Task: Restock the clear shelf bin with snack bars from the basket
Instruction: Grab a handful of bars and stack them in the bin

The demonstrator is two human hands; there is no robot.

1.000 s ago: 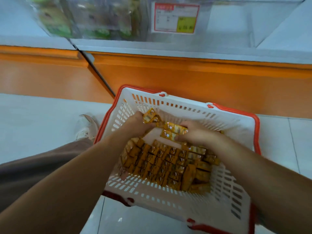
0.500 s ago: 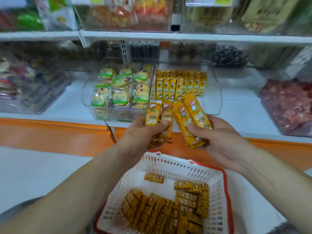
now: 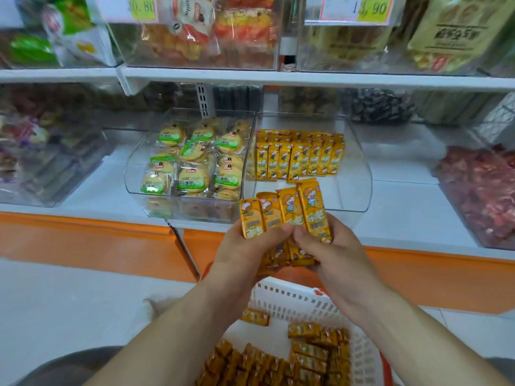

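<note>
Shelving: white shelf boards (image 3: 404, 168) in two tiers over an orange base strip (image 3: 83, 240), crowded with clear bins of packaged snacks.
Basket: white plastic basket (image 3: 292, 296) with a red rim, on the floor below the hands, in front of the orange strip.
Clear shelf bin: on the lower shelf, just above the hands, the clear shelf bin (image 3: 359, 174) has a curved, open front; its front part is bare.
Neighbouring bin: a second clear bin (image 3: 133, 174) touches its left side and holds round biscuits (image 3: 192, 165) in green-labelled wrappers.
Stocked bars: yellow snack bars (image 3: 298, 160) stand upright in rows at the back of the shelf bin.
Basket bars: more of the same bars (image 3: 278, 363) lie packed on the basket floor, one loose piece apart near the left wall.
Left hand: the left hand (image 3: 239, 254) grips the left half of a held bunch, thumb (image 3: 276, 232) curled across the wrappers' lower fronts; the other fingers are hidden behind.
Right hand: the right hand (image 3: 334, 252) grips the right half, thumb (image 3: 303, 235) bent in, nearly meeting the left thumb.
Held bars: four held bars (image 3: 287, 210) fan upright just in front of the bin's mouth; further bars hang beneath, between the palms.
Price tags: price tags (image 3: 359, 8) on the upper bins.
</note>
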